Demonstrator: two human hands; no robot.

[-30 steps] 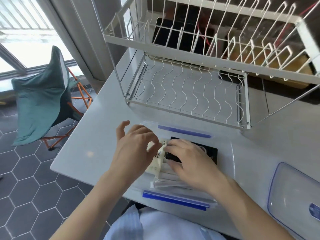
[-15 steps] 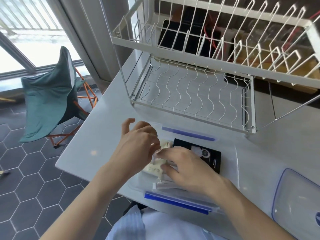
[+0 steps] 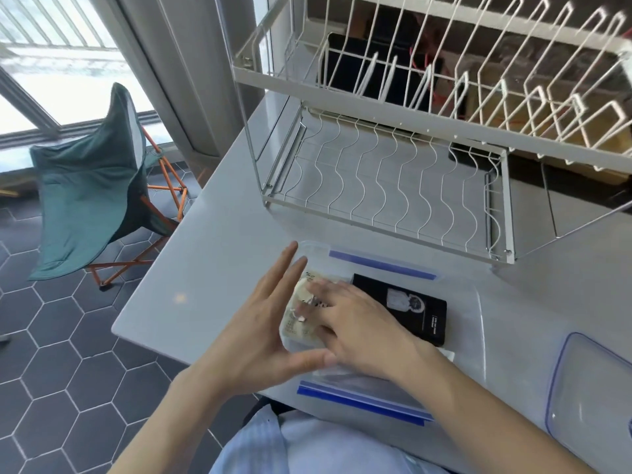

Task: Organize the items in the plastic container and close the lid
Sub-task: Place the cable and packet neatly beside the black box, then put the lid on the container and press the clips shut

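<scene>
While the lid (image 3: 588, 388) waits well off to the right on the counter (image 3: 205, 268) | right hand (image 3: 355, 323) nearer it, flat, pressing a pale packet (image 3: 297, 323) in the container (image 3: 472, 323), gripping nothing | black box (image 3: 410, 309) lies alongside, long axis slanting away | left hand (image 3: 260, 333) hovers edge-on beside the packet, fingers spread, empty.

The place looks like a home, probably a kitchen corner. A white wire dish rack (image 3: 393, 186) with two levels stands on a pale grey surface (image 3: 212, 268). The floor (image 3: 51, 354) has dark six-sided tiles. A folding chair (image 3: 92, 186) with green cloth and orange legs stands near a big bright window (image 3: 44, 63).
</scene>
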